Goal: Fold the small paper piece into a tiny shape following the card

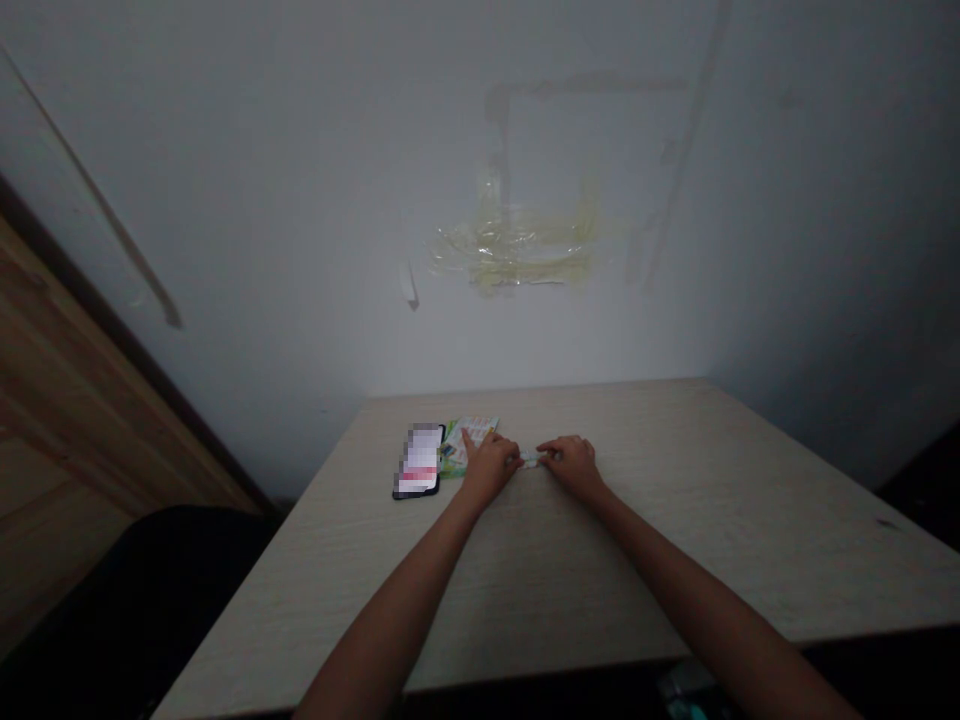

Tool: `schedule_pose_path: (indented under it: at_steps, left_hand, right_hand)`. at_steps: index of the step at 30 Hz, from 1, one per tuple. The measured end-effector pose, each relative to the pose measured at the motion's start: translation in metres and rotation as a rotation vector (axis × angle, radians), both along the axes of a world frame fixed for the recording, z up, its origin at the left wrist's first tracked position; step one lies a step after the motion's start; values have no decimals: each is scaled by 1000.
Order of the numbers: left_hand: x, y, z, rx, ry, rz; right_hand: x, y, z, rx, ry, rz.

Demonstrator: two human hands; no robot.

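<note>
My left hand (490, 464) is closed at thumb and forefinger on one end of a small pale strip (530, 459), too small to make out in kind. One of its outer fingers stretches over a colourful printed paper (454, 462) lying beside it, green at the edges. From the other side, my right hand (574, 464) pinches the strip's opposite end, the fingertips of both hands only a short way apart. The hands rest low over the tabletop, and the fingers cover most of the strip.
A phone (420, 462) with a lit, blurred-out screen lies left of the paper on the pale wooden table (510, 580). Behind stands a grey wall (300, 200) with yellowed tape (525, 250). A dark shape (150, 600) is at the left, below wooden boards (60, 370).
</note>
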State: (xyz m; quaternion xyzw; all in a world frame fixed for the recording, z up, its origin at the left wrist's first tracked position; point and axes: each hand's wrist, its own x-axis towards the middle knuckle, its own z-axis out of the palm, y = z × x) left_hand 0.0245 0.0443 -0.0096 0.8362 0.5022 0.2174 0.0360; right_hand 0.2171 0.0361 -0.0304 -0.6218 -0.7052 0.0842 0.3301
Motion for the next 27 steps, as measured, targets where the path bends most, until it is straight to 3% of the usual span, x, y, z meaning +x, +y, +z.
schedule_pose_path:
  at_steps: [17,27]
  left_hand:
    - [-5,8,-13,-34,-9,-82]
    - [-12,-8,-4,68,-8,-137]
  right_hand:
    - [1,4,-9,65,0,-20]
    - [13,8,-10,77,129,32]
